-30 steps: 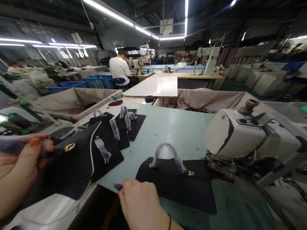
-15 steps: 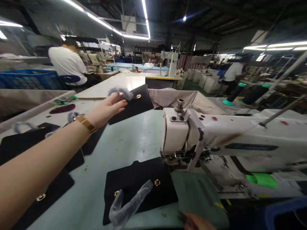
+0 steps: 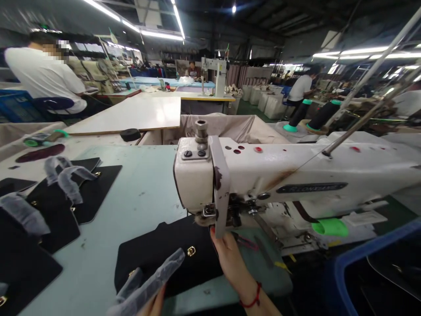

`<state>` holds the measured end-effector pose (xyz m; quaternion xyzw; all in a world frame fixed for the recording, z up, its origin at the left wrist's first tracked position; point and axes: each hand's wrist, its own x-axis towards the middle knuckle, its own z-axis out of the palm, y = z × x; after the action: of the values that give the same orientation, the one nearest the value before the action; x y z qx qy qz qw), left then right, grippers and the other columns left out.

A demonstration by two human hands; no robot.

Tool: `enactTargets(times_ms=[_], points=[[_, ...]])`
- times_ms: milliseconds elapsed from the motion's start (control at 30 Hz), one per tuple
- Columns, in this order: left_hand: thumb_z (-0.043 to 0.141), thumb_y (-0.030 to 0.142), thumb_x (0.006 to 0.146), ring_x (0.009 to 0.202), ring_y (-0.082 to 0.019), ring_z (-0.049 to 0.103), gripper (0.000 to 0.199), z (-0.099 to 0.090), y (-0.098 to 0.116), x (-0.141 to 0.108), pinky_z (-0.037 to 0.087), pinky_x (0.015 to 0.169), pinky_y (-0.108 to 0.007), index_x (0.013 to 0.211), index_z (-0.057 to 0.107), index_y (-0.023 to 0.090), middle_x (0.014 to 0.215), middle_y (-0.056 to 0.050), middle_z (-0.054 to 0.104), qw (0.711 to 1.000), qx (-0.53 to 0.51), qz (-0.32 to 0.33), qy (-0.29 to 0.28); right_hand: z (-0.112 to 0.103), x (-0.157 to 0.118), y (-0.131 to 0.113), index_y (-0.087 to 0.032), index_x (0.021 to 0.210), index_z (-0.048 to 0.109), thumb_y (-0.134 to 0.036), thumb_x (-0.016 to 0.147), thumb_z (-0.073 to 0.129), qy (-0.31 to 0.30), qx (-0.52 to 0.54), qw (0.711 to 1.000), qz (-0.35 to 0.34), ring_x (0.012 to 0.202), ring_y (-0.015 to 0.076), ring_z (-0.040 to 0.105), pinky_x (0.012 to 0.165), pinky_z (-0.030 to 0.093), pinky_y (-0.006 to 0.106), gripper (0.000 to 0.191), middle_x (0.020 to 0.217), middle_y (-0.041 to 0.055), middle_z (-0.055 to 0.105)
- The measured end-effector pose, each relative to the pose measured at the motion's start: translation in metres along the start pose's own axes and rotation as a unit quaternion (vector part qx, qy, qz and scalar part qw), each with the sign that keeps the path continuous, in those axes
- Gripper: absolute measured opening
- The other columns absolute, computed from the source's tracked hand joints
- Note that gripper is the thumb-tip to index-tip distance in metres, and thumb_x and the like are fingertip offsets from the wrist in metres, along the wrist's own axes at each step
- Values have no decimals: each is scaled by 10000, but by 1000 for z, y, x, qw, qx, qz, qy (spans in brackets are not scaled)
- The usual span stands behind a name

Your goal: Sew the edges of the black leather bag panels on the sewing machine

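Note:
A black bag panel [image 3: 164, 245] with gold buckles lies flat on the green table, its upper right corner under the head of the sewing machine [image 3: 197, 180]. A handle in clear plastic wrap [image 3: 154, 276] lies across it. My right hand [image 3: 226, 250], with a red cord at the wrist, grips the panel's right edge close to the presser area. At the panel's lower edge is my left hand [image 3: 157, 303], largely hidden by the wrapped handle, so its grip is unclear. Right of my right hand lies a pink-handled tool [image 3: 247, 242].
More black panels with wrapped handles [image 3: 101, 188] overlap at the left. A black disc [image 3: 130, 134] rests by a white board [image 3: 138, 115]. Thread cones [image 3: 299, 115] stand behind the machine. A blue bin [image 3: 338, 276] is at lower right. Co-workers sit farther back.
My left hand has come back from the far left, where it had a black panel; that panel is now with the pile. My right hand has risen to the panel by the machine. The view turned right.

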<state>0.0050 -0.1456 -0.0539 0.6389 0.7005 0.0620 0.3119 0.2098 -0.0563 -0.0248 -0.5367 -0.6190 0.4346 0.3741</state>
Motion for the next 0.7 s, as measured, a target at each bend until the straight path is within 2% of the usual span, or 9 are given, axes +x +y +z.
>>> enactTargets(times_ms=[67,133,167,200,267,333,467,567,700], points=[[582,354,773,1482,-365,194,989,18,-4,17,350,1146,-634,1497,-77,493,1632,139,120,983,-12,88,159,5,3,-2,-159,614,508,-493,998,405,11,29,1000,2,599,122,435,556,356,213,519,595,-18,448],[538,269,874,1487,-356,219,825,18,-9,41,237,1184,-652,1558,92,389,1644,-24,195,928,-3,202,313,9,2,-3,-165,602,473,-457,979,447,23,50,998,9,577,109,373,520,300,210,478,591,-29,390],[554,248,887,1470,-326,290,704,12,-13,53,235,1201,-605,1521,264,343,1597,-59,330,900,14,271,342,12,1,-2,-167,601,461,-443,972,457,31,61,998,15,573,105,348,507,276,211,463,595,-31,371],[580,239,888,1431,-282,382,574,2,-16,63,246,1220,-525,1432,411,304,1515,-64,466,872,31,347,344,15,0,-1,-166,605,460,-436,966,464,35,74,996,24,574,104,337,502,266,211,451,600,-31,367],[603,227,891,1346,-222,504,369,-23,-21,76,264,1227,-405,1255,550,247,1381,-57,606,832,65,466,295,20,-2,1,-158,629,498,-448,956,475,30,115,992,46,585,106,355,512,288,207,438,610,-25,400],[602,202,898,1294,-216,555,299,-47,-22,79,289,1215,-389,1195,574,208,1341,-72,636,811,95,519,252,24,-2,2,-150,654,544,-477,943,490,25,160,984,71,599,115,396,534,329,207,439,617,-13,448],[630,232,897,1216,-198,616,285,-75,-13,67,304,1205,-356,1178,584,217,1313,-30,661,812,160,516,221,27,3,1,-159,634,567,-519,919,516,45,177,980,82,665,152,470,578,374,217,462,623,13,498],[594,245,911,1188,-199,639,257,-73,-10,61,336,1183,-337,1168,591,238,1324,-8,657,829,155,491,218,25,6,-2,-164,635,555,-503,926,507,43,161,984,60,724,167,487,617,377,221,450,639,18,493],[657,248,871,1252,-232,596,349,-65,-17,62,363,1166,-340,1216,605,238,1359,-52,634,844,137,481,195,21,-3,-1,-165,633,495,-458,931,502,17,136,989,51,684,142,426,602,334,221,418,640,-1,419]])
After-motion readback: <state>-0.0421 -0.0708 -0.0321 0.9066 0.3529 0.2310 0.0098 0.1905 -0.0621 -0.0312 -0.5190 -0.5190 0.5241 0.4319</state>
